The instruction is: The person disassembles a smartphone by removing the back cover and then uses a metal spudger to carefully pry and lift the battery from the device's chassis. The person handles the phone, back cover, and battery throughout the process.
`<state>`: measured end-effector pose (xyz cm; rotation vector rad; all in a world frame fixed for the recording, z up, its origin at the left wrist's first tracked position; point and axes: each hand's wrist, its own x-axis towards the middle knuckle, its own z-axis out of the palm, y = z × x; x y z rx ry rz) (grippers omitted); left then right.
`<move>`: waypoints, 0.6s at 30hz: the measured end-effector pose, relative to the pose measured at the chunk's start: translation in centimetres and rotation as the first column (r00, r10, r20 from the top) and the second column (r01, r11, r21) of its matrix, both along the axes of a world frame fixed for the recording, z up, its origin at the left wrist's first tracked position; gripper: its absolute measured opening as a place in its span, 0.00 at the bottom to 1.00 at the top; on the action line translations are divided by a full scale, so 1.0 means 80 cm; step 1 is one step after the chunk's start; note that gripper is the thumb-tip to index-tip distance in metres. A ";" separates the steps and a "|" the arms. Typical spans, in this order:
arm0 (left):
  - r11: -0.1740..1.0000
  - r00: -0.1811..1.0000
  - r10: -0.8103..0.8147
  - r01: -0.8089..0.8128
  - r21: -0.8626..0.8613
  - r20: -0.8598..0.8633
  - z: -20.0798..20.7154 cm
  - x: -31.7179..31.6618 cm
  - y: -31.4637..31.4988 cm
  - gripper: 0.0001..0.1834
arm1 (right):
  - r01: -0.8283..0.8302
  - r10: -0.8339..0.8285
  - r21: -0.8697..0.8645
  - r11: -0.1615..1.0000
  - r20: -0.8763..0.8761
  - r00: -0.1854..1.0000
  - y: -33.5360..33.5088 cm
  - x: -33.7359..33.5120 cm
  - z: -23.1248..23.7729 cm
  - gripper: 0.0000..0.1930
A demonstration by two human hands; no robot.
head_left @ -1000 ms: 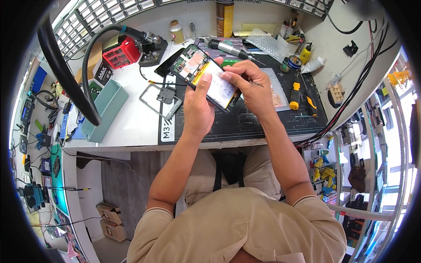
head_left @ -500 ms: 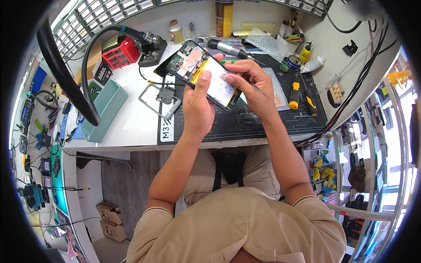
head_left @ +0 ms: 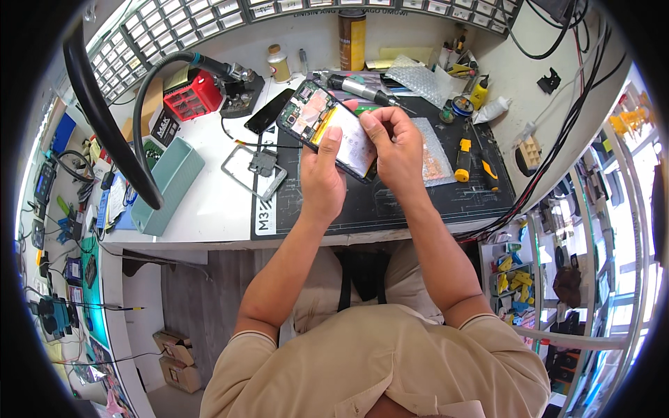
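An opened phone [head_left: 313, 117] is held above the black work mat [head_left: 341, 221] on the counter [head_left: 191, 219], tilted so that its camera end points to the upper left. The left hand [head_left: 323, 182] is closed around it: the thumb is laid across the face, and the fingers are tucked behind, so the phone is firmly gripped there. At the opposite edge, the right hand [head_left: 401, 157] is set with curled fingers, its thumb brought to the upper side of the white battery [head_left: 355, 152]; whether that grip is closed on the phone or on something hidden by the fingers cannot be told. A yellow strip [head_left: 325, 125] is seen between the battery and the exposed circuitry. To the left of the hands, a grey phone frame [head_left: 277, 182] is laid flat, with a black part [head_left: 263, 163] resting on it, and a dark glossy slab [head_left: 270, 111] is placed beyond. To the right, a bubble-wrap pouch [head_left: 437, 166] is spread on the mat, with a yellow-and-black cutter [head_left: 463, 160] just beside it. Behind the phone, a grey power screwdriver [head_left: 362, 89] is laid at a slant.
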<state>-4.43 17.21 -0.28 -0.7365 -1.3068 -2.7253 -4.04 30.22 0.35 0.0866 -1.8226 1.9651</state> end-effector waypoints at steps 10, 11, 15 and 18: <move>0.998 0.999 -0.047 0.048 -0.046 0.023 0.005 0.007 -0.012 0.29 | -0.214 0.230 0.115 0.970 -0.146 0.962 0.020 -0.011 -0.009 0.11; 0.997 0.999 -0.042 0.043 -0.058 0.019 0.005 0.008 -0.013 0.29 | -0.210 0.224 0.093 0.973 -0.172 0.959 0.018 -0.011 -0.007 0.10; 0.996 0.999 -0.031 0.029 -0.086 -0.022 0.003 0.007 -0.010 0.29 | -0.096 0.116 0.098 0.991 -0.225 0.967 0.009 -0.007 -0.005 0.06; 0.997 0.997 0.019 -0.024 -0.073 -0.069 0.005 0.009 -0.003 0.28 | 0.025 0.016 0.154 0.988 -0.259 0.966 0.003 -0.006 -0.004 0.06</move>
